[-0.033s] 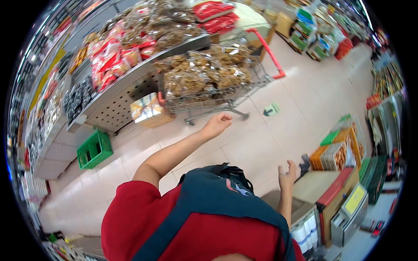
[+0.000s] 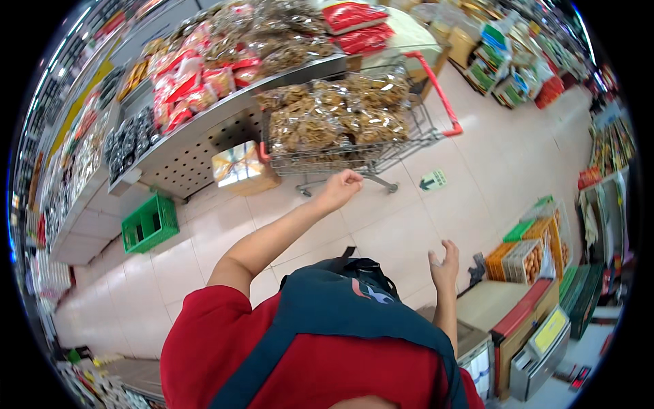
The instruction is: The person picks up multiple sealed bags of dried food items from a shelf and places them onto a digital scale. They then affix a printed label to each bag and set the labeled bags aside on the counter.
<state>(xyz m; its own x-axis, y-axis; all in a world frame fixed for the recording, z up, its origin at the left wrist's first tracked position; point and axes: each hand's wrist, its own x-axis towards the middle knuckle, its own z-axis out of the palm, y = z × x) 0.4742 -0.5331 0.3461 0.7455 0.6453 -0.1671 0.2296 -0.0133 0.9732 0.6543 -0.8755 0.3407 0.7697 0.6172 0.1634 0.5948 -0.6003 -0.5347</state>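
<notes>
Wire-mesh shopping cart (image 2: 354, 153) with a red handle stands against a metal display shelf (image 2: 204, 143) and is heaped with clear bags of brown snacks (image 2: 334, 112). Head view: the left hand (image 2: 338, 189) reaches out on a bare arm, fingers curled loosely, just at the cart's lower edge; whether it touches the wire I cannot tell, and it grips nothing. The right hand (image 2: 444, 264) is raised near the body, fingers spread open, empty, above a counter (image 2: 487, 303). A green crate (image 2: 150, 223) sits on the tiled floor beside the shelf, a gift box (image 2: 240, 167) under it
</notes>
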